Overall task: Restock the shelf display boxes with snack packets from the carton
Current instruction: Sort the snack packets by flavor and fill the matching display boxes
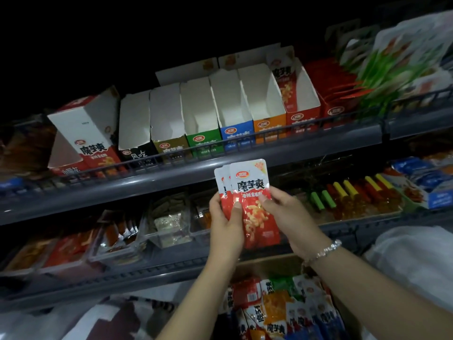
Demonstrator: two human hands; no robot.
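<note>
Both the left hand (225, 225) and right hand (289, 217) grip red snack packets (255, 204) with curled fingers (266, 200) below the display boxes (267, 104).

Grey shelf (171, 179) carries a row of display boxes (201, 119).

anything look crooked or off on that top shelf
Yes. The red and white box at the left end of the row leans sideways, while the other boxes stand straight. The green box and its neighbours look empty inside.
</note>
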